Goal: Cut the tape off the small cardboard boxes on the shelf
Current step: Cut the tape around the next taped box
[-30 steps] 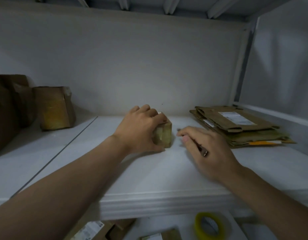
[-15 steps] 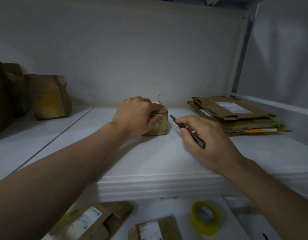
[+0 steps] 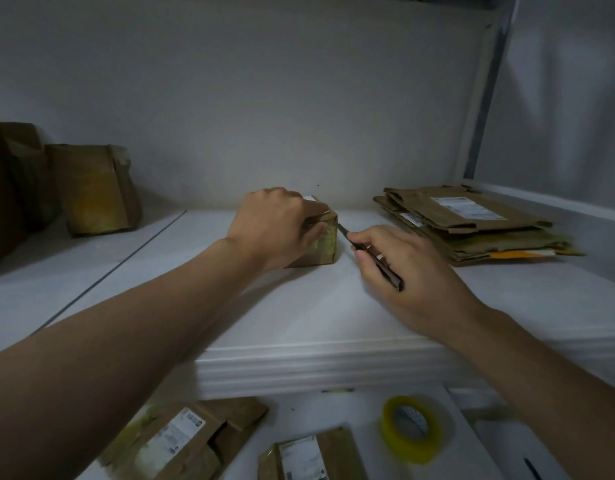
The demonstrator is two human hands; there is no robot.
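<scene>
A small taped cardboard box stands on the white shelf, near its middle. My left hand lies over the box's top and left side and grips it, hiding most of it. My right hand holds a thin dark cutter like a pen. The blade tip touches the box's upper right edge.
A stack of flattened cardboard boxes lies at the right of the shelf. Taller brown boxes stand at the far left. Below the shelf edge sit a yellow tape roll and more flattened boxes.
My right hand moved up and left, bringing the cutter's tip to the box's upper right edge. My left hand shifted on top of the box, and the view tilted down.
</scene>
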